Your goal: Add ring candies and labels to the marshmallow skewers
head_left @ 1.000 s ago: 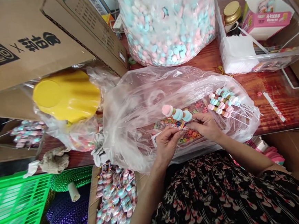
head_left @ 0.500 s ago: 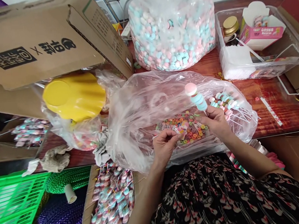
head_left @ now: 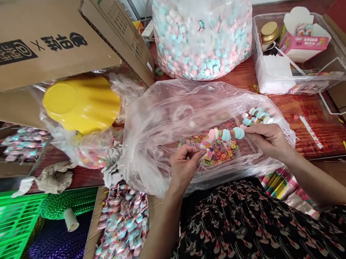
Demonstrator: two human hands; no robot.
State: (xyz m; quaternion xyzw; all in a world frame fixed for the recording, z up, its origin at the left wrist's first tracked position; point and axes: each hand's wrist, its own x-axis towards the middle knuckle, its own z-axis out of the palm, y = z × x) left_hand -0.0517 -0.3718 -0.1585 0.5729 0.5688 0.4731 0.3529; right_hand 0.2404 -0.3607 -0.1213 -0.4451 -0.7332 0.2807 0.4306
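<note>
A marshmallow skewer (head_left: pixel 225 134) is held level in the right hand (head_left: pixel 266 139), gripped closely by the fingers at its blue end, above the clear plastic bag (head_left: pixel 171 105). The left hand (head_left: pixel 183 166) is kept just beside the skewer's pink end, with thumb and forefinger in a narrow pinch; whether anything is held cannot be told. Ring-shaped candies (head_left: pixel 219 154) lie below in the bag, with a bundle of marshmallow skewers (head_left: pixel 257 117) nearby. The bag rests near the front edge of the wooden table (head_left: pixel 319 128), and a bulk bag of pink and blue marshmallows (head_left: pixel 203 35) stands at the far edge.
</note>
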